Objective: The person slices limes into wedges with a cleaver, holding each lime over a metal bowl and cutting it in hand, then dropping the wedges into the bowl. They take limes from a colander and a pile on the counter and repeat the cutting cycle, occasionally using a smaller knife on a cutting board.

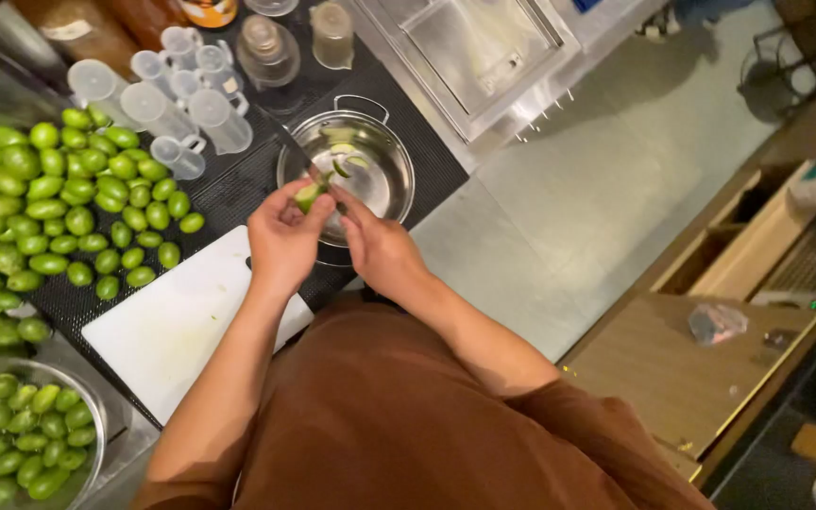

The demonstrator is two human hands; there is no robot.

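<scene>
Head view, largest first: dark tabletop (238, 189) carries big spread of small green fruits (49, 208); white cutting board (172, 326) near body; steel bowl of fruits (77, 397) at left edge; steel pot (380, 175) ahead, peel strips inside; clear measuring cups (181, 104) beyond; left hand (280, 241) fingers closed round one green fruit (309, 195), held above pot's near rim; right hand (375, 246) closed on knife (299, 156), blade running up-left, fruit just left of right fingers, touching blade.
</scene>
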